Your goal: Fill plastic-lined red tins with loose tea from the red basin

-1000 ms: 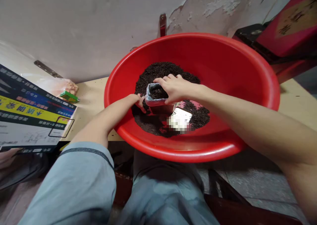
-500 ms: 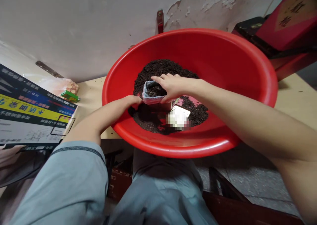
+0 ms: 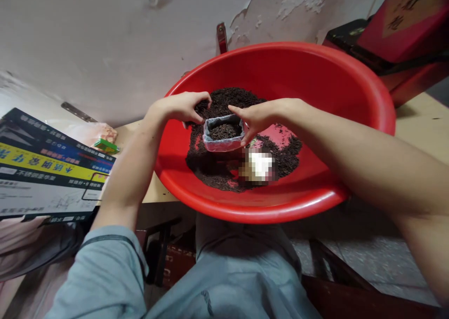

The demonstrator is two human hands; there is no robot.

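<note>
Dark, dry loose tea leaves (image 3: 231, 97) lie heaped in a wide red plastic basin (image 3: 315, 71). Above them, a small rectangular box lined with clear plastic (image 3: 224, 144) holds more leaves. My right hand (image 3: 261, 117) grips the box's right end, thumb at the front and index finger stretched over the far corner. To the box's upper left, my left hand (image 3: 182, 107) is curved, with thumb and index finger apart. Dark leaves show in that gap; whether any are in the palm is hidden. A bright white object, blurred out (image 3: 259, 165), lies in the basin just below the box.
The basin stands on a pale wooden table (image 3: 154, 190) against a peeling wall. At left are a printed carton (image 3: 52, 169), a clear plastic bag (image 3: 105, 131) and a green packet (image 3: 106, 146). A red box (image 3: 396, 29) stands at the back right.
My left hand has left the box's lower left corner and risen to its upper left. The box has turned more level, showing more of its leaves; my right hand stays on it.
</note>
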